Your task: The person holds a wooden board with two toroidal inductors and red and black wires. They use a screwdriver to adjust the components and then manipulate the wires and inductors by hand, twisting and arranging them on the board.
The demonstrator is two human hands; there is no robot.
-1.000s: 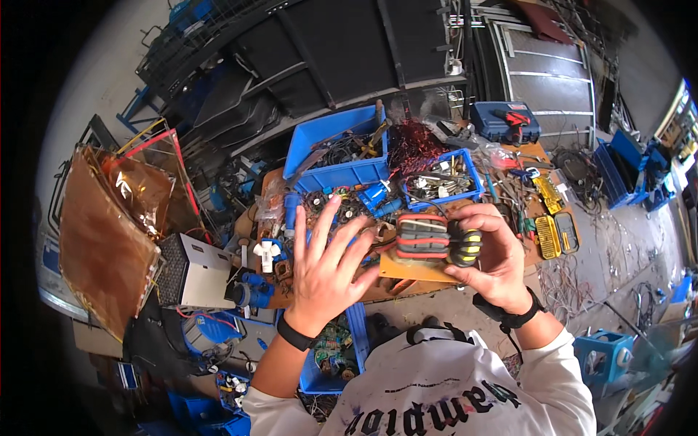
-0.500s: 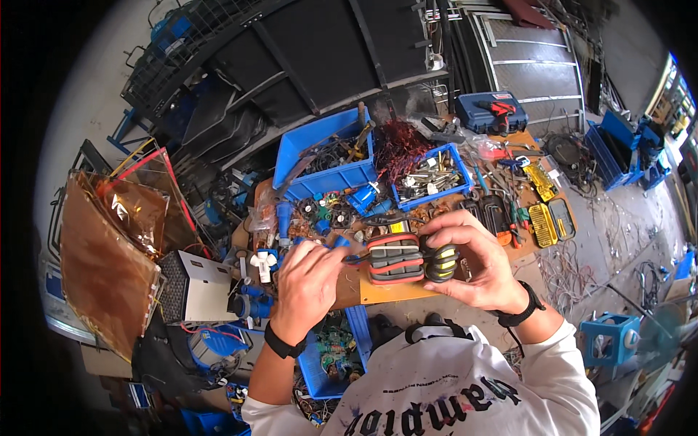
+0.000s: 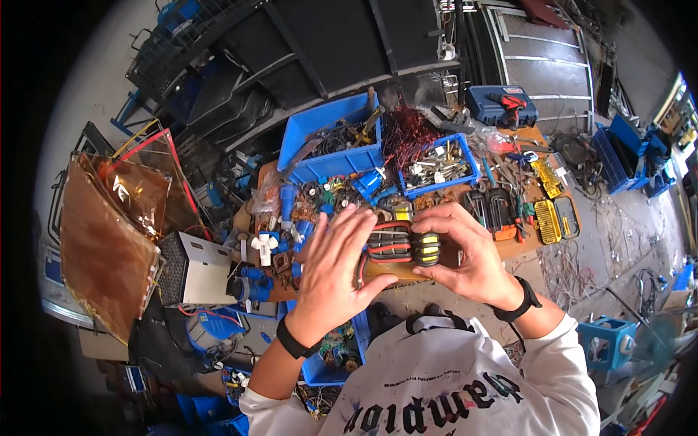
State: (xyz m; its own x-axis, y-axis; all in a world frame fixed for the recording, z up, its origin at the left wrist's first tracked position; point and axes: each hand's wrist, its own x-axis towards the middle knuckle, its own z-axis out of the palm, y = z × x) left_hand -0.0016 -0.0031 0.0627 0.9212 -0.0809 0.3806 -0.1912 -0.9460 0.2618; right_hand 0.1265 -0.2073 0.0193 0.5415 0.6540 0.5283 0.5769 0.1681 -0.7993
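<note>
Above the near edge of the worktop, the red-wound dark block is being held with its long axis running left to right, its yellow-and-black banded end pointing right. The right hand is gripping that end between thumb and fingers, the block projecting leftward beyond the fingertips. The left hand is resting open beside the other end, contact being unclear.

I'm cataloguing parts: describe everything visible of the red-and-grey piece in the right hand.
The red-and-grey piece has a blocky dark grey body with red bands and, rightward, a rounded black end striped yellow. A red strand shows at its left. Material is unclear. It is held sideways above the bench, the right hand pinching the rounded end; the left hand is beside it, contact unclear.
</note>
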